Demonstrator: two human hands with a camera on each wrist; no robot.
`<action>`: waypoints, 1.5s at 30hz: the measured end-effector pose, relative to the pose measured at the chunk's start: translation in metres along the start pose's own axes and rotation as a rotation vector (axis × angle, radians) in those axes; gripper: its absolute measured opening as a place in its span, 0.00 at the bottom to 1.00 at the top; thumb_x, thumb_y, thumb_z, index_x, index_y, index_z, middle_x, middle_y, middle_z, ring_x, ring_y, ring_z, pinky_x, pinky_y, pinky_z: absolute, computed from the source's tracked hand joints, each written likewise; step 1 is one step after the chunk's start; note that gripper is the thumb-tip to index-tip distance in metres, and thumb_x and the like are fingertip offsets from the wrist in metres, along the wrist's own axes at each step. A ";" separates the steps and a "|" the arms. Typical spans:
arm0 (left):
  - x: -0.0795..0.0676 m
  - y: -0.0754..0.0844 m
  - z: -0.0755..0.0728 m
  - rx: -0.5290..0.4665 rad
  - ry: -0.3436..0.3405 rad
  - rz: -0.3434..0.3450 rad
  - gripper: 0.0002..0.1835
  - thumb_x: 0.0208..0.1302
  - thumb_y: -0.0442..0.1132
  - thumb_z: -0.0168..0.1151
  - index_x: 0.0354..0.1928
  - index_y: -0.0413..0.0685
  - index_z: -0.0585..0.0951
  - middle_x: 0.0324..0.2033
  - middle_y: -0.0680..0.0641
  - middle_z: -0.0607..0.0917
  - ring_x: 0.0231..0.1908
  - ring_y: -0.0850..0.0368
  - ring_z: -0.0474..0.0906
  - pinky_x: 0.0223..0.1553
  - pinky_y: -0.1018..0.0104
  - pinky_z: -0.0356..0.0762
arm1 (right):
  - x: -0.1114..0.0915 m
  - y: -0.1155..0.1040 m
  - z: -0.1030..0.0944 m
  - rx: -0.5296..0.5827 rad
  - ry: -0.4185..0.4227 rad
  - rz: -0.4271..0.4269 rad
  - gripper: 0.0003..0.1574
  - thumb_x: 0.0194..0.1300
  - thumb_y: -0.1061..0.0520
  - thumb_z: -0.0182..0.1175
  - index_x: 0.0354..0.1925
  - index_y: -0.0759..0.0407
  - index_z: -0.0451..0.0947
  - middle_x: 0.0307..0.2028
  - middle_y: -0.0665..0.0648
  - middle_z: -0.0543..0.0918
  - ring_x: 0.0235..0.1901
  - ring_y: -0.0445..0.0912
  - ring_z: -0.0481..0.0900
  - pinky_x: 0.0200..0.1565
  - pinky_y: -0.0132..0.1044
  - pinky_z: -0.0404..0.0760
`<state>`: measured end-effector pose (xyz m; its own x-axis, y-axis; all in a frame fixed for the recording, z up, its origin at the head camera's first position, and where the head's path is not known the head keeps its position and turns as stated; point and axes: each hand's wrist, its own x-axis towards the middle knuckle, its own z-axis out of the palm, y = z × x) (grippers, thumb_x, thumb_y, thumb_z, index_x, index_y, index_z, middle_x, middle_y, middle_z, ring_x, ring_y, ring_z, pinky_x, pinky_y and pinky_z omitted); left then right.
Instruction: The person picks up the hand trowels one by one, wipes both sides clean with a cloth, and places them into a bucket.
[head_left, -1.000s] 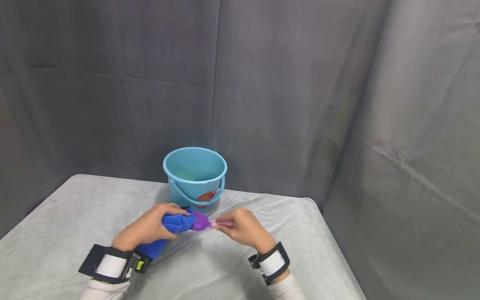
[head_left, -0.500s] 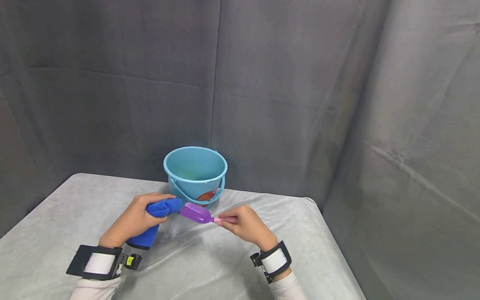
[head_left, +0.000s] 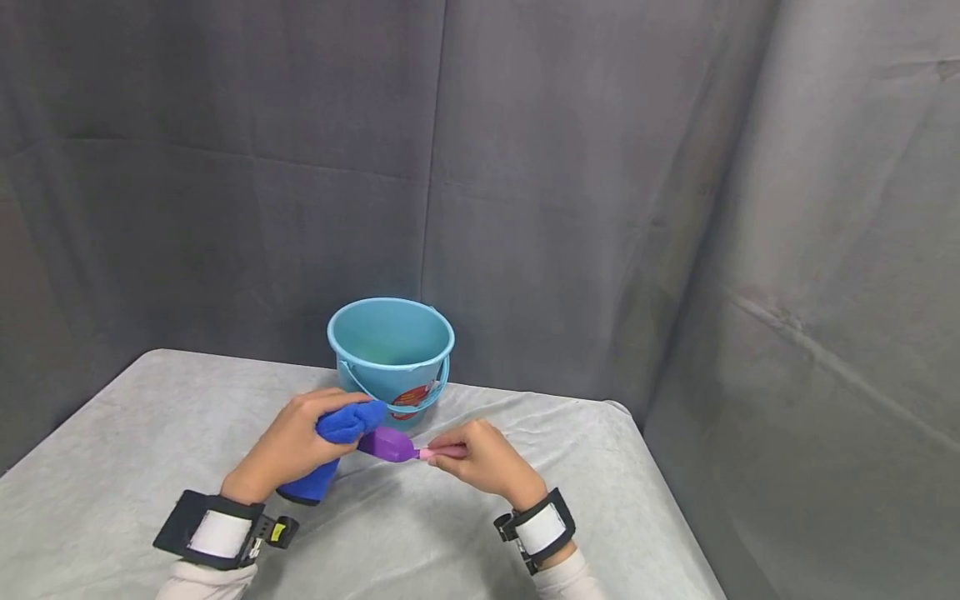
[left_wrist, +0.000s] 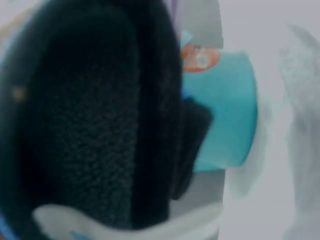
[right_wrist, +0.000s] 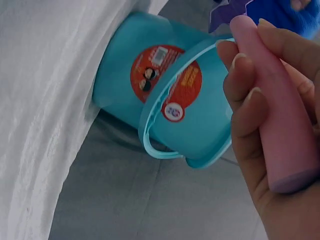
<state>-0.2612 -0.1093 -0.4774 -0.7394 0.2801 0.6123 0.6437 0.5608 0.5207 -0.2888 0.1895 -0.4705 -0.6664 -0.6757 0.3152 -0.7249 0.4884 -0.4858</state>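
Observation:
My left hand (head_left: 296,437) grips a bunched blue cloth (head_left: 348,423), with a loose end hanging below the palm. That cloth covers the tip of a hand trowel's purple blade (head_left: 392,445). My right hand (head_left: 483,458) holds the trowel by its pink handle (right_wrist: 280,100), fingers wrapped around it in the right wrist view. The blade points left with its rounded back up. Both hands are above the table, in front of a light blue bucket (head_left: 390,375). A dark strap (left_wrist: 95,110) blocks much of the left wrist view, hiding the left fingers there.
The bucket stands upright near the table's back edge, its handle lowered toward me and a red sticker (right_wrist: 165,80) on its side. A pale cloth covers the table (head_left: 600,500), slightly wrinkled. Grey curtains (head_left: 570,208) hang behind and at the right.
The left hand drew left with the cloth, uncovering the blade, then came back right over its tip. The trowel turned hollow side up, then back up again. The bucket has stayed put.

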 end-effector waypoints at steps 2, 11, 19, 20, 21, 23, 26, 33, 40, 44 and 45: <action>0.001 0.001 0.006 0.009 0.016 0.026 0.29 0.50 0.34 0.79 0.57 0.52 0.84 0.51 0.46 0.87 0.48 0.46 0.84 0.47 0.44 0.83 | 0.002 0.000 0.003 -0.024 -0.017 -0.016 0.09 0.66 0.52 0.70 0.42 0.54 0.91 0.35 0.46 0.91 0.33 0.24 0.82 0.38 0.22 0.80; 0.003 0.008 0.037 0.101 -0.036 0.101 0.31 0.47 0.44 0.83 0.57 0.57 0.85 0.48 0.53 0.86 0.47 0.56 0.83 0.47 0.51 0.84 | 0.004 -0.001 0.009 -0.099 -0.009 -0.071 0.10 0.66 0.52 0.69 0.43 0.54 0.91 0.38 0.46 0.91 0.37 0.24 0.83 0.41 0.18 0.78; 0.001 0.015 0.047 0.173 -0.113 0.124 0.29 0.45 0.45 0.81 0.54 0.58 0.86 0.45 0.58 0.86 0.45 0.61 0.81 0.45 0.58 0.82 | 0.007 -0.003 0.011 -0.164 0.009 -0.129 0.06 0.64 0.54 0.72 0.40 0.51 0.91 0.34 0.43 0.91 0.35 0.23 0.81 0.38 0.17 0.76; 0.001 0.015 0.048 0.176 -0.122 0.128 0.29 0.45 0.45 0.81 0.54 0.58 0.86 0.45 0.58 0.86 0.44 0.61 0.81 0.45 0.58 0.82 | 0.007 -0.003 0.011 -0.182 0.013 -0.136 0.06 0.63 0.54 0.72 0.39 0.51 0.91 0.34 0.43 0.91 0.35 0.23 0.81 0.37 0.17 0.76; 0.001 0.016 0.049 0.177 -0.128 0.127 0.29 0.46 0.45 0.81 0.54 0.57 0.86 0.45 0.58 0.86 0.44 0.61 0.81 0.44 0.58 0.82 | 0.008 -0.003 0.011 -0.196 0.018 -0.142 0.06 0.63 0.54 0.72 0.39 0.50 0.91 0.34 0.42 0.91 0.36 0.24 0.82 0.38 0.18 0.76; 0.001 0.016 0.051 0.181 -0.135 0.124 0.28 0.46 0.45 0.80 0.54 0.57 0.86 0.45 0.57 0.86 0.44 0.61 0.82 0.45 0.58 0.82 | 0.008 -0.003 0.011 -0.217 0.027 -0.149 0.06 0.62 0.55 0.73 0.40 0.50 0.91 0.34 0.42 0.91 0.36 0.26 0.83 0.38 0.19 0.77; 0.000 0.016 0.053 0.184 -0.138 0.114 0.27 0.47 0.45 0.80 0.54 0.57 0.86 0.44 0.57 0.86 0.44 0.60 0.82 0.44 0.57 0.82 | 0.008 -0.003 0.011 -0.218 0.030 -0.145 0.07 0.61 0.55 0.73 0.41 0.50 0.91 0.35 0.42 0.91 0.36 0.28 0.84 0.37 0.20 0.77; 0.001 0.015 0.051 0.183 -0.177 0.065 0.27 0.44 0.47 0.80 0.52 0.59 0.88 0.43 0.57 0.85 0.43 0.61 0.81 0.43 0.59 0.82 | 0.007 -0.004 0.011 -0.216 0.025 -0.119 0.09 0.62 0.54 0.73 0.42 0.50 0.91 0.37 0.43 0.91 0.38 0.29 0.85 0.41 0.22 0.79; 0.002 0.016 0.049 0.168 -0.213 0.022 0.29 0.44 0.45 0.81 0.54 0.60 0.87 0.44 0.55 0.85 0.45 0.58 0.81 0.44 0.56 0.82 | 0.006 -0.003 0.010 -0.235 0.019 -0.100 0.09 0.63 0.53 0.72 0.43 0.51 0.91 0.37 0.44 0.91 0.39 0.30 0.85 0.42 0.23 0.80; 0.000 0.015 0.048 0.165 -0.224 0.014 0.28 0.45 0.44 0.81 0.54 0.61 0.87 0.45 0.54 0.85 0.45 0.57 0.81 0.43 0.55 0.83 | 0.007 -0.003 0.011 -0.228 0.016 -0.093 0.10 0.63 0.52 0.72 0.43 0.51 0.91 0.37 0.43 0.91 0.39 0.30 0.85 0.41 0.23 0.80; 0.000 0.015 0.047 0.165 -0.230 0.011 0.28 0.46 0.44 0.81 0.54 0.61 0.87 0.45 0.55 0.85 0.45 0.57 0.81 0.43 0.55 0.82 | 0.007 -0.003 0.011 -0.226 0.014 -0.091 0.10 0.63 0.52 0.72 0.43 0.51 0.91 0.37 0.43 0.91 0.39 0.29 0.85 0.41 0.23 0.80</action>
<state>-0.2609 -0.0641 -0.4979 -0.7701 0.4454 0.4567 0.6249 0.6707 0.3996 -0.2898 0.1772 -0.4760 -0.5979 -0.7157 0.3609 -0.8015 0.5380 -0.2611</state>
